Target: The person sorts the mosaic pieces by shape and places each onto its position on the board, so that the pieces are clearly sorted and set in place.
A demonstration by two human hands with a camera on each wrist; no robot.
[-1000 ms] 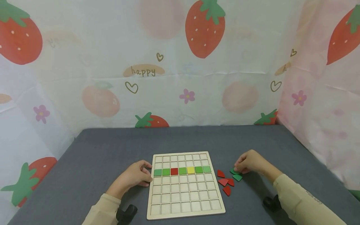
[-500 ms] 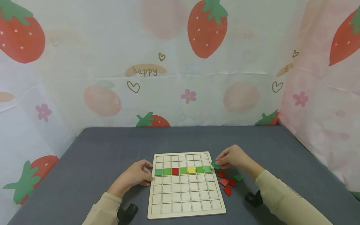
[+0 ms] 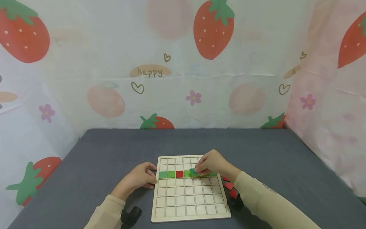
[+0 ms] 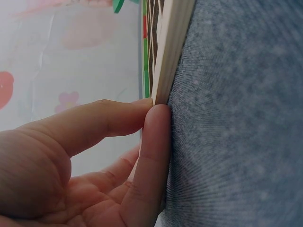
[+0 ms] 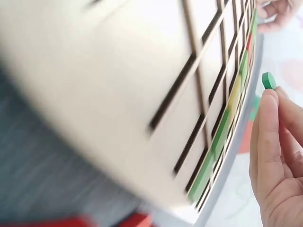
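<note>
A pale wooden grid board (image 3: 192, 219) lies on the grey table. One row holds coloured squares: green, a red square (image 3: 179, 174) and more green, partly covered by my right hand. At the board's left edge my left hand (image 3: 140, 176) pinches the rim; in the left wrist view, a thumb (image 4: 109, 118) and finger meet at its corner. My right hand (image 3: 211, 164) is over the coloured row and pinches a small flat green piece (image 3: 193, 172) with a curved edge. The right wrist view has this green piece (image 5: 268, 80) raised between the fingertips.
Several loose red pieces (image 3: 228, 186) lie right of the board, partly behind the right sleeve (image 3: 266, 197). Black wrist devices (image 3: 131, 217) sit under both wrists. A strawberry-print cloth (image 3: 183, 63) hangs behind the table.
My right hand has picked up a green piece from the loose pieces and carried it left over the coloured row. The left hand stays at the board's edge; the view shifts slightly.
</note>
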